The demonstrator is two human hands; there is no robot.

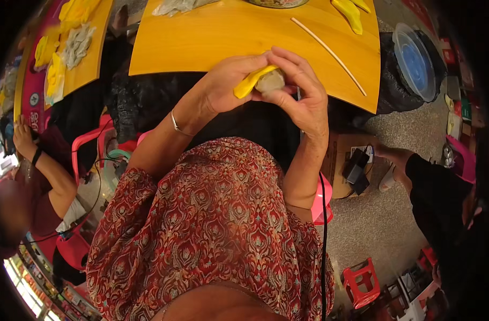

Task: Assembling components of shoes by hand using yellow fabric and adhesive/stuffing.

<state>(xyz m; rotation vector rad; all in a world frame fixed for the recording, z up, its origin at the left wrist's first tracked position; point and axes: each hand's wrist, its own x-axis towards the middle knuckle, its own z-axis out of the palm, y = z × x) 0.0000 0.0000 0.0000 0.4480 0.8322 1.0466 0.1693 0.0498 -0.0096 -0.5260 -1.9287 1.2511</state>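
Observation:
Over the near edge of the yellow table (pixel 212 45), both my hands are closed around one small two-coloured piece. A soft-looking yellow strip (pixel 246 87) lies against the palm of my left hand (pixel 223 83), its tip poking out below. Against it sits a rounded greyish-white lump (pixel 270 82), gripped by the thumb and fingers of my right hand (pixel 307 93). My fingertips meet above the piece and hide part of it. What the strip and lump are made of, I cannot tell.
A thin pale stick (pixel 330 56) lies slanting on the table's right side. Yellow curved pieces (pixel 349 16), a round container (pixel 279 2) and crumpled greyish material (pixel 180 5) stand farther back. Right of the table is a clear plastic tub (pixel 415 64). A person (pixel 51 187) sits at left.

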